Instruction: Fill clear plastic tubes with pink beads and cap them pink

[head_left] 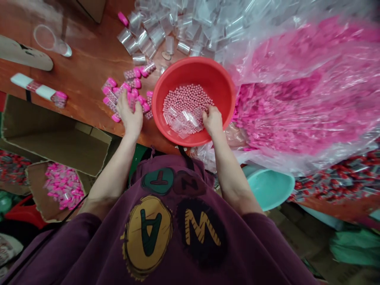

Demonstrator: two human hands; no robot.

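A red bowl [160, 85] stands on the wooden table in front of me. Small pink beads [190, 97] cover its bottom, and several clear plastic containers [178, 122] lie on the beads. Inside the bowl's right side is my right hand [213, 120], its fingers curled at the edge of the beads; whatever they hold is hidden. My left hand [130, 114] is left of the bowl, thumb and fingers apart, at a pile of small bead-filled jars with pink caps [111, 93]. Its fingertips overlap the jars, and I see nothing gripped in it.
Empty clear containers [148, 39] are heaped behind the bowl. A big clear bag of pink caps [282, 114] lies to the right. Below the table edge are a cardboard box [56, 138], a box of pink-capped jars [63, 186] and a turquoise basin [270, 188].
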